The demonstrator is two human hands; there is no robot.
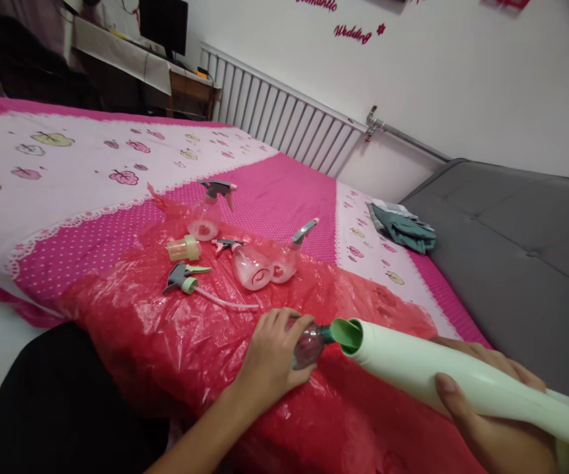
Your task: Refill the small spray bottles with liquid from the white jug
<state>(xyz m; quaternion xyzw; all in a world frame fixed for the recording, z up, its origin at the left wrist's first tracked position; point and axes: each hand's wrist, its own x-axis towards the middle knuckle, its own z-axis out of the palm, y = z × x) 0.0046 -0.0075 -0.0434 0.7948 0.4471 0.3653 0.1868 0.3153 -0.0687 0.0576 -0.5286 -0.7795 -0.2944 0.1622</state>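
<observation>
OK so the left hand is gripping a clear bottle, fingers part-closed around its body. The right hand is holding a pale green tube, thumb pressing the near side, the other fingers going behind it, tips hidden.

Here's the bit that's mattering: the two long axes are running roughly end to end. The bottle's dark green neck is pointing right, at the tube's open mouth, and a green scoop-like piece is bridging the gap, partly inside the rim. The left hand is sitting way nearer that junction; the right is gripping well back.

Both are hovering over a red plastic sheet on the bed, with three spray bottles and a loose sprayer head lying beyond.
</observation>
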